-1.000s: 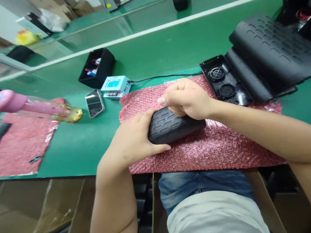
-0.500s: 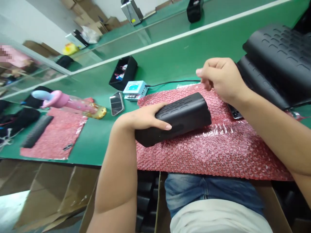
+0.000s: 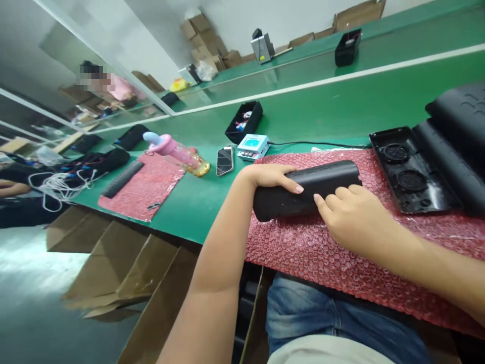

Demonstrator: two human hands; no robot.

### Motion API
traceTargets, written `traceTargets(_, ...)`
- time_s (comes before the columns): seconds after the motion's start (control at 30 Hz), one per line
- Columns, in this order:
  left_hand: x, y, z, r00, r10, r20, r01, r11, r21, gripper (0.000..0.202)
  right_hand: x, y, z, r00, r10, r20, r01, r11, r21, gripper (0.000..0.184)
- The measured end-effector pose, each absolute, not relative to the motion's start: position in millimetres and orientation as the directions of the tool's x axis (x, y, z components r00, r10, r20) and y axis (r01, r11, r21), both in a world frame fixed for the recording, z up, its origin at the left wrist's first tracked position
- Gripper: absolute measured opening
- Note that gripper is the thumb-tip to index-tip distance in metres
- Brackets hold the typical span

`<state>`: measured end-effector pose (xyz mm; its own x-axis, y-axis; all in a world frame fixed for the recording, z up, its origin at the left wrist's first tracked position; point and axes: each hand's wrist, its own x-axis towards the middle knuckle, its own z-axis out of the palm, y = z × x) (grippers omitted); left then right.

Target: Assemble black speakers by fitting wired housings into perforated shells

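My left hand is wrapped over the left end of a black plastic speaker-like housing, thumb lying along its near face. The housing lies tilted on pink bubble wrap. My right hand is at the right part of its near face, one digit against the surface and the other fingers curled. Whatever those fingers hold, if anything, is hidden. Right of the hands lies an open black panel with two round openings, beside larger ribbed black shells.
Behind the housing stand a light-blue device with a cable, a phone and a black box with wired parts. Left are a pink bottle, a dark ribbed bar and white cables. Another person sits farther back.
My right hand has come down from above the wrap onto the housing's near face. The camera view has swung left, and the panel with round openings now shows. My left hand keeps its hold.
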<state>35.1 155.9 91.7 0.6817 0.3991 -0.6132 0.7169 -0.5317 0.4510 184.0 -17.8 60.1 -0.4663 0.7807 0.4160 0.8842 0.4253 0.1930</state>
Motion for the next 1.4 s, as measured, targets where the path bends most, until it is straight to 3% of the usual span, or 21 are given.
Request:
traceTargets(0.13, 33.8, 158.2, 92.2, 0.683, 0.389, -0.618, 0.714, -0.536, 0.451, 0.078, 172.6, -29.5, 55.7, -0.441, 0.794, 0.418, 0.894, 0.349, 0.28, 0.033)
traceTargets(0.3, 29.8, 152.8, 90.2, 0.703, 0.412, -0.58, 0.697, -0.564, 0.444, 0.088, 166.5, -27.5, 49.2, -0.484, 0.755, 0.442, 0.871, 0.366, 0.329, 0.031)
traceTargets(0.7, 28.3, 148.0, 90.8, 0.691, 0.47, -0.55, 0.711, -0.58, 0.398, 0.099, 154.1, -25.9, 42.3, -0.478, 0.741, 0.471, 0.878, 0.405, 0.254, 0.034)
traceTargets(1.4, 28.6, 150.3, 90.4, 0.673, 0.505, -0.54, 0.731, -0.567, 0.38, 0.083, 140.5, -17.5, 32.0, -0.425, 0.796, 0.431, 0.905, 0.37, 0.208, 0.036)
